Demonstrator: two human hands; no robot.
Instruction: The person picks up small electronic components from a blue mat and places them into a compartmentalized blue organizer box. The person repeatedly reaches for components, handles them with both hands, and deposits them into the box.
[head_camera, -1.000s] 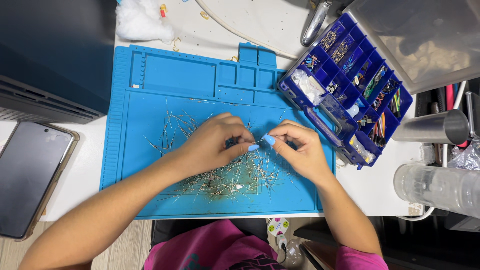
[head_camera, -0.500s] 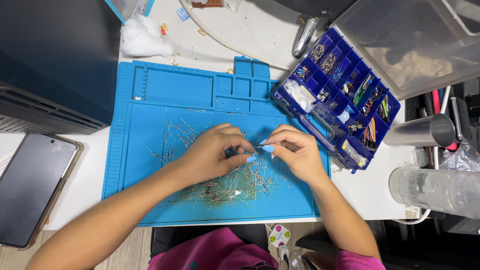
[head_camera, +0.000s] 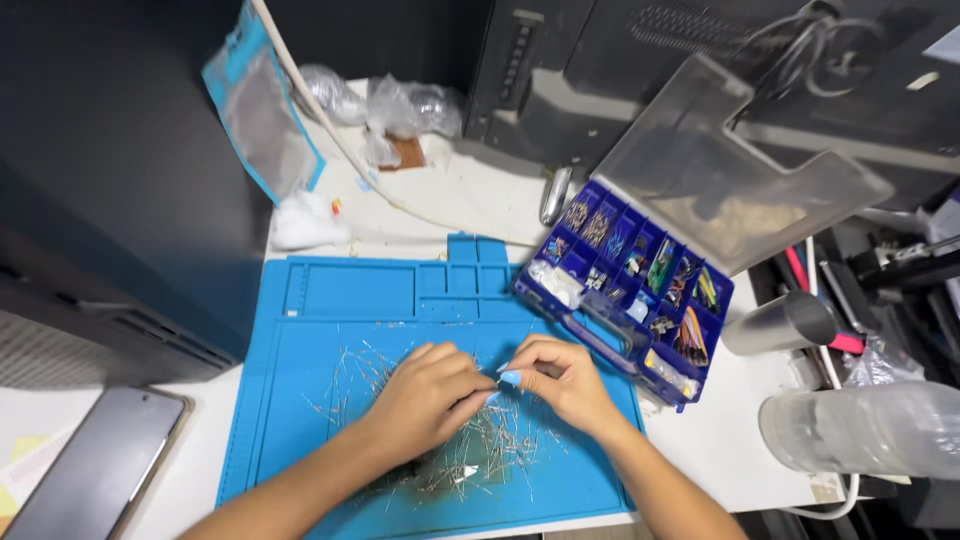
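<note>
**Two hands pinch one thin wire over a blue mat**

Two bare hands meet in the middle of a blue mat (head_camera: 330, 300). Both arms come up from the bottom edge and lean in toward each other, so the fingertips almost touch.

The left hand (head_camera: 425, 400) lies knuckles up, with its fingers curled in and its thumb pointing right. The right hand (head_camera: 562, 380) is curled the same way, with its thumb pointing left. Both thumbs have light blue nails.

Between the two thumbs sits a thin wire piece (head_camera: 497, 381). Each hand pinches one end of it with thumb and finger. It is very small, so its shape is hard to make out. It is held just above the mat, right between the hands.

Under and around the hands lies a pile of thin wire pieces (head_camera: 470, 460), spread out on the mat like tiny sticks. The left wrist rests over part of the pile.

Just beside the right hand, at the mat's right edge, stands a dark blue parts box (head_camera: 625, 290) with many little sections full of small coloured bits. Its clear lid (head_camera: 730, 170) is flipped up behind it. A phone (head_camera: 95, 465) lies face up, well apart on the left. A metal cup (head_camera: 785, 322) lies on its side near the box.
</note>
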